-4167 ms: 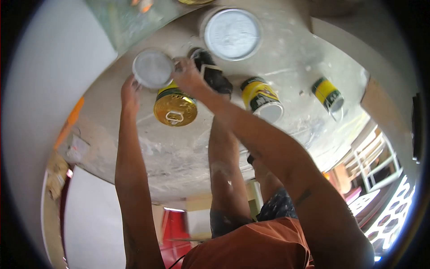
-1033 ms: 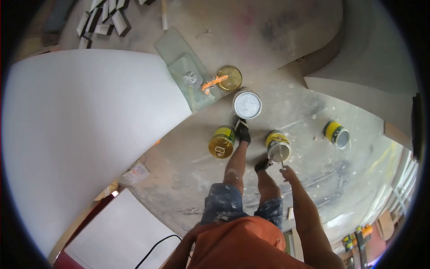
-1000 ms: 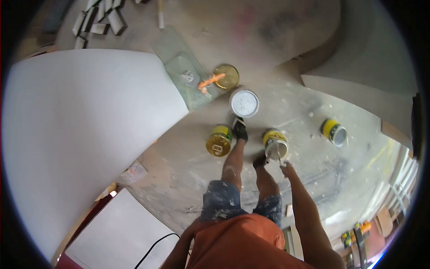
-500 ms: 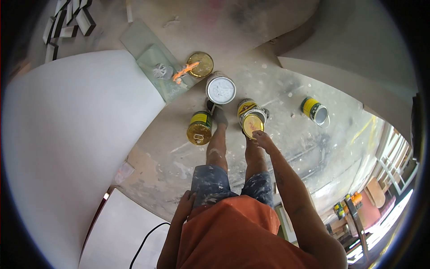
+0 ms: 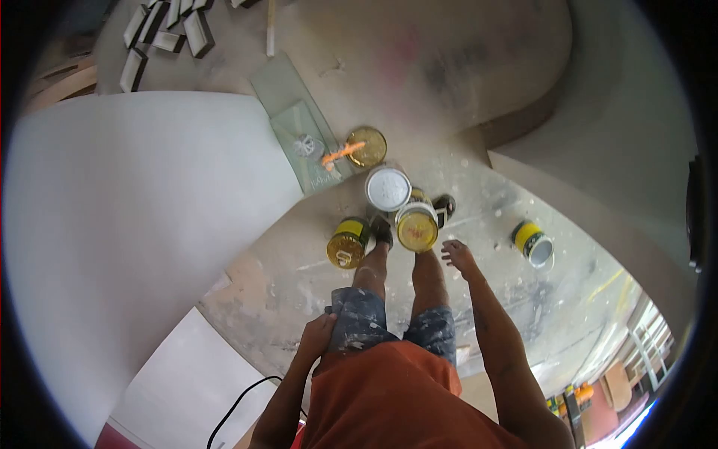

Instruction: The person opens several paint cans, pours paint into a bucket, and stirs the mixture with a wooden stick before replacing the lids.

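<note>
My right hand (image 5: 459, 258) is open and holds nothing, just right of a paint can with a gold lid (image 5: 417, 229) lying over its top. That can stands by my right foot and touches or nearly touches a can with a whitish top (image 5: 388, 188). My left hand (image 5: 319, 334) hangs at my left thigh against the paint-spattered shorts (image 5: 359, 318); its fingers are partly hidden. By my left foot is a green and yellow can (image 5: 348, 243) with a gold top and a handle on it.
An open yellow-banded can (image 5: 533, 244) stands at the right. A gold lid or can top (image 5: 366, 147) with an orange strip (image 5: 344, 154) lies beside glass sheets (image 5: 295, 123). White curved panels (image 5: 179, 165) flank the left. A black cable (image 5: 232, 411) runs at lower left.
My right hand has let go of the gold lid and moved right, fingers spread. The lid, tilted before, now lies over the can's top. The camera view has shifted.
</note>
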`<action>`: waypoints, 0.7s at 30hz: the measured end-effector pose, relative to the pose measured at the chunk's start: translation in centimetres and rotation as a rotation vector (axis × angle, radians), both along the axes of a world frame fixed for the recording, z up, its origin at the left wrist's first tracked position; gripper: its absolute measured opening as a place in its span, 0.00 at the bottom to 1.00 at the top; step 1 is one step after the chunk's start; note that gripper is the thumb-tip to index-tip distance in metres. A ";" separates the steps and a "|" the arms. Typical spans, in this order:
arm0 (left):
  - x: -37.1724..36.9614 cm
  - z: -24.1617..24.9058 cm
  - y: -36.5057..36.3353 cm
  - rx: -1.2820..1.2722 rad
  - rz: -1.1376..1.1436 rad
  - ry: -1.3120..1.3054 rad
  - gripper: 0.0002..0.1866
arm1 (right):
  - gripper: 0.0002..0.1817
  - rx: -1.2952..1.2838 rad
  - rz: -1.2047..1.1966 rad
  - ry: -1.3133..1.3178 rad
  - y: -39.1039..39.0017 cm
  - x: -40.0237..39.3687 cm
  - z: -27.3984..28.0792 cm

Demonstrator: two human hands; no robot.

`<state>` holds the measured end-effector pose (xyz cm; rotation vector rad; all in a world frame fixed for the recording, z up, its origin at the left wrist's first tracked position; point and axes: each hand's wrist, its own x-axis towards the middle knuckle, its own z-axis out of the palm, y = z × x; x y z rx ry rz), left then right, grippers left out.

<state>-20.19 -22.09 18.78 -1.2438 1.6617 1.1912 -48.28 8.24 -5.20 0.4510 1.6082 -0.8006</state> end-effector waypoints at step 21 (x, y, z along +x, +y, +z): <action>-42.8 -45.3 -52.3 -0.864 -0.311 0.287 0.27 | 0.57 0.245 0.904 0.824 -34.9 -24.1 -23.1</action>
